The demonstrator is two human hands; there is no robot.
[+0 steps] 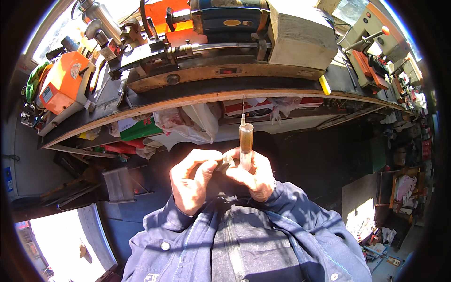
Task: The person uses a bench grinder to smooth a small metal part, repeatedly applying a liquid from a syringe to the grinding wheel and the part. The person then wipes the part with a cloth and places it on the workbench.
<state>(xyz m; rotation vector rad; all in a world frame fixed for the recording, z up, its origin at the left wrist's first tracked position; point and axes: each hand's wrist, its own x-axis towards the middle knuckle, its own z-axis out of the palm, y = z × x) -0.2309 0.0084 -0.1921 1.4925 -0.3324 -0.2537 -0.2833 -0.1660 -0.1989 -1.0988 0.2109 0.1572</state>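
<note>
One smooth, clear, cylindrical syringe (246, 142) — brownish inside, thin needle (243, 107) up — is clamped in the right hand (256, 177), in front of the counter (202, 97) by its long front edge. The left hand (191, 181) has thumb and forefinger nearly together at one small shiny piece (229, 160); whether that grip clamps it, I cannot tell.

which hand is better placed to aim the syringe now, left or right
Probably the right hand: it holds the syringe, whose needle points toward the workbench. The left hand is close by, near a small shiny piece, but does not appear to grip the syringe.
</note>
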